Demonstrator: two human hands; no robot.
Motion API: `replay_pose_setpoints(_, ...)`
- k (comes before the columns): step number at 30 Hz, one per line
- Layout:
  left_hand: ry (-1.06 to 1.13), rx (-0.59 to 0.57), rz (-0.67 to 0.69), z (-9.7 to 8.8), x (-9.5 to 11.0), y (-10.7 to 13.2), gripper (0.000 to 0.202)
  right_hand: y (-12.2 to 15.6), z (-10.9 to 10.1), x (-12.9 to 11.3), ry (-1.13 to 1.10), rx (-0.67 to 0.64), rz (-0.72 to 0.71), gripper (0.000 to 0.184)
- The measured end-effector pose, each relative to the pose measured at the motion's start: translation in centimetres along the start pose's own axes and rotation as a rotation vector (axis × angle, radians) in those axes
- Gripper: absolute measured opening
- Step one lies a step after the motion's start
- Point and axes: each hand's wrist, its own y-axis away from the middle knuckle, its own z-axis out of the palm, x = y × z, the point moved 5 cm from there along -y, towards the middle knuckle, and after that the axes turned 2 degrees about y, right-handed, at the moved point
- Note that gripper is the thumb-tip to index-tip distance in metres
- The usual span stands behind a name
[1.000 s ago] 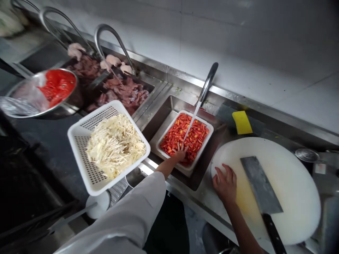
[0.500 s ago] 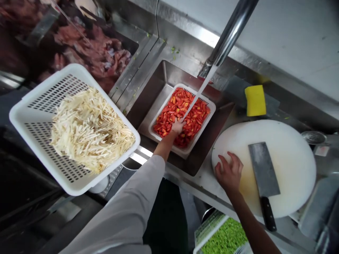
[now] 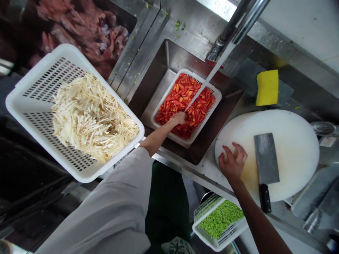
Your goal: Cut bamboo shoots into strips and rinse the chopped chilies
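Note:
My left hand [image 3: 180,118] reaches into cut red chili peppers [image 3: 192,121], its fingers hidden among the pieces. The chilies fill a white perforated basket [image 3: 216,100] inside the steel sink [image 3: 148,91]. From the faucet [image 3: 239,26] a stream of water [image 3: 209,80] falls onto the chilies beside that hand. At the left edge of a round white cutting board [image 3: 293,165] is my right hand [image 3: 233,163], fingers curved and spread, holding nothing. To its right a cleaver [image 3: 267,158] lies on the board, its black handle over the front rim.
A white basket [image 3: 66,162] of pale shredded strips [image 3: 90,116] stands to the left. Raw meat [image 3: 87,31] fills a basin behind it. Below the counter sits a basket of chopped greens [image 3: 221,218]. A yellow sponge [image 3: 267,87] lies behind the board.
The view has shifted, so the sink and baskets appear higher. My left hand has moved slightly among the chilies. My right hand stays at the board, fingers still spread.

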Motion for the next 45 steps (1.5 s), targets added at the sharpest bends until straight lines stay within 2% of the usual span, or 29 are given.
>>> replay_pose_setpoints(1,0.012,0.149,-0.046,-1.6,-0.7,0.0,0.055,0.0,-0.1,0.0,0.000,0.003,-0.001,0.041)
replay_pose_setpoints(3,0.007,0.428,-0.158,-3.8,-2.4,0.4,0.059,-0.1,-0.2,-0.1,0.011,0.011,-0.010,0.039)
replay_pose_setpoints(4,-0.005,0.509,-0.187,-4.0,-3.0,0.8,0.064,-0.2,-0.3,-0.2,0.021,0.016,-0.016,0.038)
replay_pose_setpoints(5,-0.017,0.535,-0.199,-3.6,-3.3,1.0,0.069,-0.2,-0.3,-0.3,0.030,0.019,-0.023,0.037)
replay_pose_setpoints(7,-0.027,0.496,-0.214,-1.6,-3.4,1.3,0.077,-0.3,-0.4,-0.3,0.039,0.021,-0.026,0.036)
replay_pose_setpoints(10,-0.017,0.423,-0.233,2.4,-2.1,1.7,0.080,-0.3,-0.3,-0.3,0.032,0.003,-0.008,0.036)
replay_pose_setpoints(13,-0.069,0.350,-0.132,5.6,0.0,2.0,0.081,-0.3,-0.3,-0.2,0.019,0.007,-0.005,0.037)
replay_pose_setpoints(15,-0.130,0.305,-0.014,7.0,1.2,2.2,0.087,-0.3,-0.3,-0.2,0.018,0.019,-0.013,0.037)
replay_pose_setpoints(18,-0.164,0.266,0.079,7.8,1.6,2.0,0.092,-0.2,-0.2,-0.1,0.028,0.009,-0.016,0.037)
replay_pose_setpoints(22,-0.095,0.298,0.090,7.1,0.9,0.4,0.076,-0.2,-0.1,0.0,0.049,-0.029,0.009,0.035)
replay_pose_setpoints(25,0.080,0.354,0.102,5.9,-0.1,-1.3,0.061,-0.1,-0.1,0.1,0.054,-0.020,0.001,0.034)
replay_pose_setpoints(26,0.203,0.377,0.105,5.4,-0.6,-1.9,0.056,-0.1,-0.1,0.1,0.053,-0.015,-0.006,0.034)
replay_pose_setpoints(28,0.600,0.424,0.061,4.5,-2.0,-2.9,0.042,0.0,-0.1,0.1,0.051,-0.013,-0.012,0.034)
replay_pose_setpoints(31,1.136,0.486,-0.084,3.8,-3.8,-4.0,0.010,-0.1,-0.1,0.1,0.043,-0.013,-0.008,0.034)
replay_pose_setpoints(35,1.323,0.514,-0.149,3.2,-3.6,-4.5,0.008,-0.1,-0.2,0.0,0.015,-0.005,-0.009,0.035)
replay_pose_setpoints(37,1.464,0.430,-0.131,3.2,-3.0,-4.5,0.009,-0.1,-0.2,-0.1,0.013,-0.004,-0.008,0.035)
replay_pose_setpoints(41,1.722,0.117,-0.015,2.6,-1.5,-4.0,0.028,-0.1,-0.1,0.0,0.032,-0.023,0.006,0.033)
replay_pose_setpoints(45,1.696,0.023,0.015,1.4,-1.3,-3.7,0.035,0.0,0.0,0.1,0.032,-0.060,0.041,0.033)
